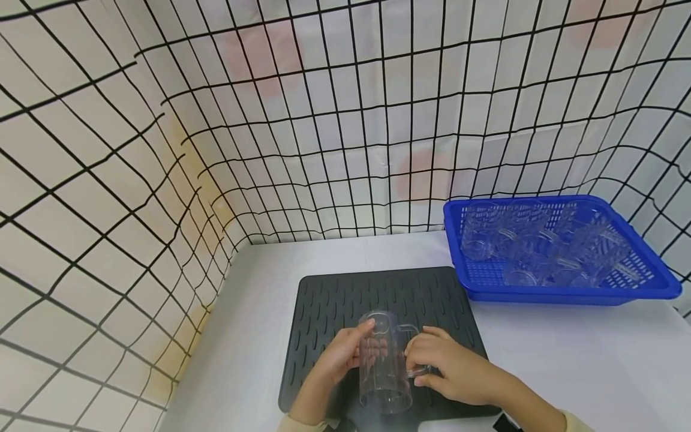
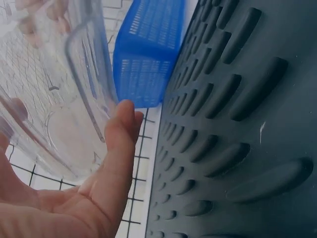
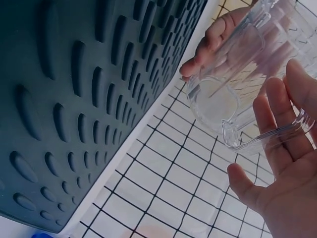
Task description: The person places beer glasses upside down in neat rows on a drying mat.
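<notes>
A clear mug (image 1: 384,375) lies tilted over the dark ribbed mat (image 1: 335,303), with its base away from me and its mouth toward me. My left hand (image 1: 343,353) holds the mug's body from the left, thumb along the upper side and fingers beneath. On the other side, the fingers of my right hand (image 1: 450,365) pass through the handle (image 1: 408,328). In the right wrist view the handle (image 3: 270,133) crosses those fingers, and the thumb stands apart from it. The left wrist view shows the mug (image 2: 64,99) above the mat's surface.
A blue plastic basket (image 1: 567,294) at the back right holds several clear mugs (image 1: 540,246) lying on their sides. Black wire grid panels (image 1: 345,144) rise behind and to the left. White covering (image 1: 237,336) lies under the mat.
</notes>
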`<state>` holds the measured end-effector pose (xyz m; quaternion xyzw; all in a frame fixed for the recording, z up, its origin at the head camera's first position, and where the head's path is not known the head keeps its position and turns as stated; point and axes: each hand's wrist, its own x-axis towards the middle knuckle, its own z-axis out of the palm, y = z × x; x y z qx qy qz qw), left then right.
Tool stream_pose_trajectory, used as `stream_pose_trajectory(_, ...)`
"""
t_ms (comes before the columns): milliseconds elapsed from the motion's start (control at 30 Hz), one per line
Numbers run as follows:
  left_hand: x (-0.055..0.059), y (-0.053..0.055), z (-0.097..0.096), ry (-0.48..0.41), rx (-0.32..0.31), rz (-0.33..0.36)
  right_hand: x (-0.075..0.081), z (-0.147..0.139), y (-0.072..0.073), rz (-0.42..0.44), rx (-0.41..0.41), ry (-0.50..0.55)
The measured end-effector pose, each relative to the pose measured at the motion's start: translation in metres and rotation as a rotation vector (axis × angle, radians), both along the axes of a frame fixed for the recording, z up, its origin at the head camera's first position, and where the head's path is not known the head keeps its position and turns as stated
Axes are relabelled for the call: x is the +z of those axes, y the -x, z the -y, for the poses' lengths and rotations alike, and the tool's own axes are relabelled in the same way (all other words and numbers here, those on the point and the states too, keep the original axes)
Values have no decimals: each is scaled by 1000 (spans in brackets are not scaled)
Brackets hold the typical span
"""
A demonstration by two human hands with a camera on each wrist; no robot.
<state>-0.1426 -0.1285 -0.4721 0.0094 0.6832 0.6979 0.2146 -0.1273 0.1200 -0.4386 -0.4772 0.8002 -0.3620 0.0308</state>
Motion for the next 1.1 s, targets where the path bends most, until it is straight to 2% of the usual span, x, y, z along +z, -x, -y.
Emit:
stream_pose_trajectory(233, -3, -1, -1, 35, 19, 15, 0, 4, -4, -98, 1, -22)
stream_pose_trajectory(400, -7, 0, 0, -11, 27, 7, -2, 6, -6, -164, 13, -9)
stream_pose_trajectory(667, -7, 1, 3, -106, 43, -3, -2, 9, -6, -423, 21, 10)
stream_pose_trajectory(800, -5, 1, 3, -117, 54, -21, -1, 9, -6, -509, -3, 2)
stream_pose_trajectory(1100, -2, 1, 5, -65, 105, -39, 10, 5, -6, -540, 7, 26)
